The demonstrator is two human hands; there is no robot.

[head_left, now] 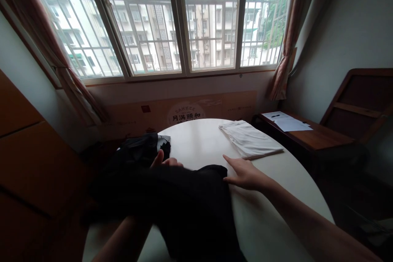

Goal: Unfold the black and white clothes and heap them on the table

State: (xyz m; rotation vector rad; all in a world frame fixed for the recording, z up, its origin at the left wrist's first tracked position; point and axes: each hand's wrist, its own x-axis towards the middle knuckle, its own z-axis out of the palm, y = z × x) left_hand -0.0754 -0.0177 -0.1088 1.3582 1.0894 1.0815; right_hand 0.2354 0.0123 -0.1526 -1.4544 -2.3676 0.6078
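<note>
A black garment spreads over the near part of the round white table, its left part raised and blurred by motion. My left hand reaches under that raised part. Its thumb and some fingertips show past the far edge, gripping the cloth, while the palm is hidden. My right hand is at the garment's right corner, with index finger stretched out and thumb apart, the thumb tip touching the cloth edge. Just beyond the right hand lies a folded white garment.
A dark pile of cloth sits at the table's left edge. On the right, a wooden chair or bench bears papers and a pen. A printed cardboard panel stands behind the table, below a barred window with curtains.
</note>
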